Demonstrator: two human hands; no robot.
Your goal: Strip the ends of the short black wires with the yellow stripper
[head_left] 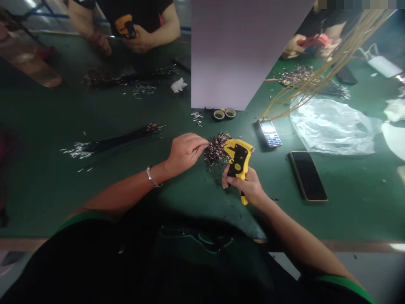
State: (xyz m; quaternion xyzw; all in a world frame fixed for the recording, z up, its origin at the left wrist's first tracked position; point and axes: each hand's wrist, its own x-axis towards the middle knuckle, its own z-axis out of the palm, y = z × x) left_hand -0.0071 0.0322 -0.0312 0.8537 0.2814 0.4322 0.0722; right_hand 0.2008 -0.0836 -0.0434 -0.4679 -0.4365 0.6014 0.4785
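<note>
My right hand (pixel 248 184) is wrapped round a yellow and black wire stripper (pixel 239 158), its head raised and its jaws pointing left. To its left, my left hand (pixel 187 154) is closed in a pinch, with a thin wire (pixel 194 156) showing its pale end below the fingers. Just beyond the fingertips lies a pile of short dark wire scraps with coppery ends (pixel 217 150), partly behind the tool head. Farther left, a bundle of black wires (pixel 118 139) rests on the green table (pixel 190 202), silvery tips at one end and coppery ones at the other.
Beyond the pile stand a pale upright panel (pixel 228 55) and two small round rings (pixel 219 115). A keypad phone (pixel 269 133), a smartphone (pixel 308 176) and a clear plastic bag (pixel 335 126) lie right. Yellowish wires (pixel 329 63) hang there. Co-workers hold tools across the table.
</note>
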